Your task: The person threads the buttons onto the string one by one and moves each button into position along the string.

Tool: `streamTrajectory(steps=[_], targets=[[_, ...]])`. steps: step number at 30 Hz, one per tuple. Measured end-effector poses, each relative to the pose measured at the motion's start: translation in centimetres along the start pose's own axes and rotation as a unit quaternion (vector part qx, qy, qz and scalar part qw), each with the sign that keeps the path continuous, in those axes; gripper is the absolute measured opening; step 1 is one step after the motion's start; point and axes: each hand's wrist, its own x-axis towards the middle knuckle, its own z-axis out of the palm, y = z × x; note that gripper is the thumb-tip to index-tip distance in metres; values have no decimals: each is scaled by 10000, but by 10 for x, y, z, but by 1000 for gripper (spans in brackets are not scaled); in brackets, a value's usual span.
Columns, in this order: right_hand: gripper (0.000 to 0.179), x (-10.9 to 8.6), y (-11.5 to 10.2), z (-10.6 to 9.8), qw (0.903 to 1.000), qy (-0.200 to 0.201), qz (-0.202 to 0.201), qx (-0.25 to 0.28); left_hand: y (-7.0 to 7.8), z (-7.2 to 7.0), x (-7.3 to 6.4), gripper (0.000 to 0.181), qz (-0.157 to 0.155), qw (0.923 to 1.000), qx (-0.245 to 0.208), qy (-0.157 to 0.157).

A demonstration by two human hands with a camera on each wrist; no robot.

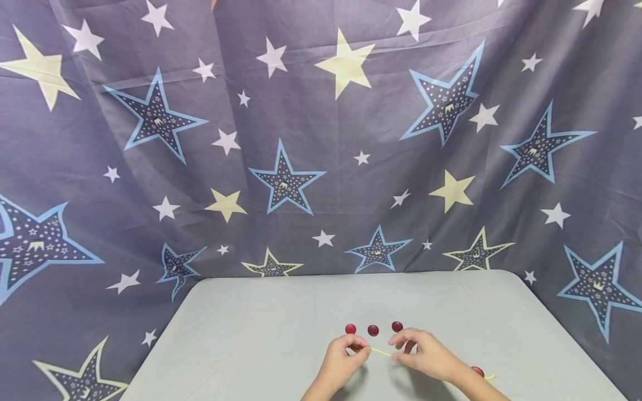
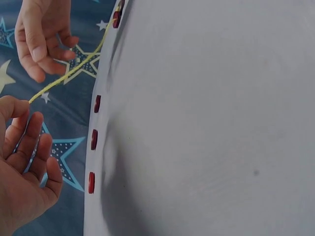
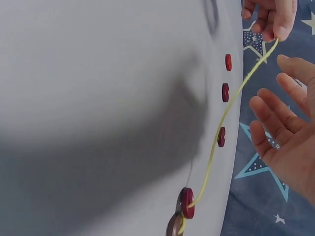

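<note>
A thin yellow string point(image 3: 214, 140) has its end pinched between the thumb and forefinger of my left hand point(image 1: 343, 359). Next to the string, my right hand point(image 1: 423, 352) is held with its fingers apart and loosely bent, gripping nothing. In the right wrist view the string runs down to a dark red button-like disc point(image 3: 187, 202) and seems to pass through it; a brownish disc point(image 3: 173, 225) lies against it, partly cut off. Beyond the hands, a bright red disc point(image 1: 350, 329) and two darker ones, one in the middle point(image 1: 373, 330) and one on the right point(image 1: 397, 326), lie apart in a row.
Everything lies on a table with a pale grey cover point(image 1: 261, 328). Behind and beside it hangs a dark grey-blue cloth point(image 1: 311, 122) printed with stars. Under my right forearm, another red disc point(image 1: 477, 370) shows with a bit of string by it.
</note>
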Motion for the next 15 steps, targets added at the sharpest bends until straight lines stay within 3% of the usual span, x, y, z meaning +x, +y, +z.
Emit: streamTrajectory(steps=[15], targets=[[19,13,-7,16,9985,-228,200,453,1,3,-1,7,19,10000,-20,20]])
